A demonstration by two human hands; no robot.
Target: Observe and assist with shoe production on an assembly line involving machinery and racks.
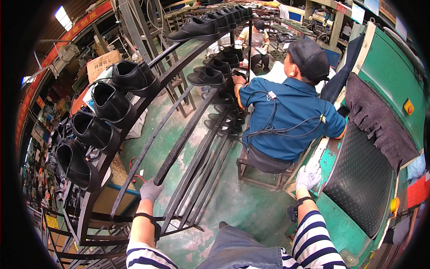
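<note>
My left hand (151, 191), in a pale work glove, is closed around the near end of a dark metal rail (180, 140) of a shoe rack. Black shoes (94, 128) stand in a row along the top tier of this rack, to the left of the hand. More black shoes (207, 76) sit on the lower tier farther off. On the right, my gloved right hand (309, 176) rests against the edge of a green machine (347, 215), its fingers stretched out and holding nothing. Beside that hand is the machine's black studded conveyor belt (358, 172).
A co-worker (286, 116) in a blue shirt and dark cap sits on a low stool (255, 175) just ahead, between rack and machine. Another person (254, 42) sits farther back. A dark ragged curtain (376, 121) hangs over the machine's opening. A cardboard box (103, 64) stands behind the rack.
</note>
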